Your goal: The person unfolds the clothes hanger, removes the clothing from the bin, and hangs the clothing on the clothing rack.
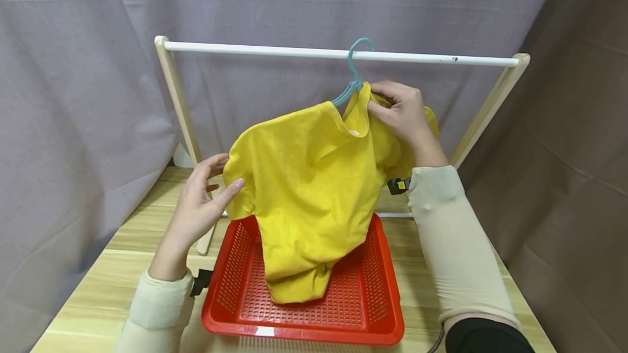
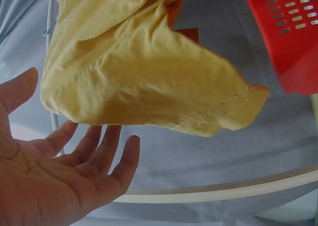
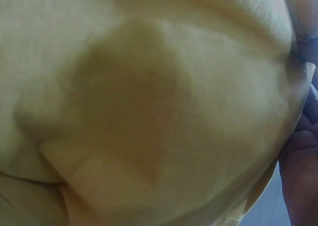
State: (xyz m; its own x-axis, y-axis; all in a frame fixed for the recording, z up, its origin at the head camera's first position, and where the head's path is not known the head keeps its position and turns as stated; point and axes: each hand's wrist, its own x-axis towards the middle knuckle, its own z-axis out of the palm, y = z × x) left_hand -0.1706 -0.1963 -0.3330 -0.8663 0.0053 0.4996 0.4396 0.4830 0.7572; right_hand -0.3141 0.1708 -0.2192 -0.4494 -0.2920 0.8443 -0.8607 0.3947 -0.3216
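Observation:
A yellow T-shirt (image 1: 309, 178) hangs on a teal hanger (image 1: 354, 64), whose hook is over the white rail (image 1: 265, 49). My right hand (image 1: 402, 110) pinches the shirt at the neckline, close beside the hanger's neck. In the right wrist view, yellow cloth (image 3: 149, 107) fills most of the picture and the fingers show at the right edge. At the left sleeve, my left hand (image 1: 198, 200) has its fingers spread and loosely bent, fingertips right at the cloth. The left wrist view shows this palm (image 2: 64, 181) facing the sleeve. Inside the shirt, most of the hanger is hidden.
A red perforated basket (image 1: 304, 331) stands on the wooden table (image 1: 93, 287) under the shirt, whose lower hem overlaps it. Wooden legs (image 1: 179, 102) hold up the rack at both sides. Grey curtain (image 1: 73, 97) hangs behind.

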